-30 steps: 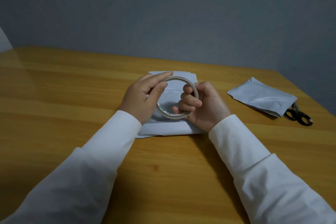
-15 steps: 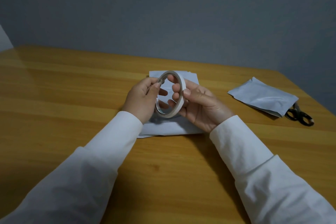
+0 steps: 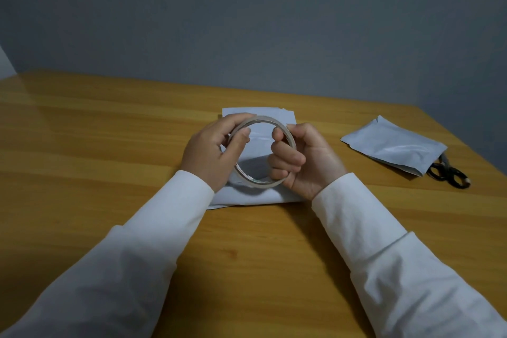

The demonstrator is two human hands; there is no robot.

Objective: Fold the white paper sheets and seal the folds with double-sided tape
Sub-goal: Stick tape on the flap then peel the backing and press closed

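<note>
Both hands grip one double-sided tape roll (image 3: 262, 151) at frame centre: left hand (image 3: 211, 151) pinches its left rim, right hand (image 3: 301, 159) curls round its right rim (above a folded white paper sheet (image 3: 258, 192) on the worktop (image 3: 109, 145)).

Dim, cool, even light, with no lamp in view; the wall (image 3: 247, 22) in the upper half of the frame is a flat grey-blue that darkens toward the top corners. The wooden table (image 3: 82, 132) carries a soft pale sheen at the left edge and no hard glare. Soft shadows lie under the sleeves (image 3: 137, 255) at lower centre and beneath the tape roll (image 3: 262, 152) at mid frame. Focus is fair in the centre; fine detail looks smeared. Wide-angle bending curves the table's far edge, and the sleeves stretch at the lower corners
</note>
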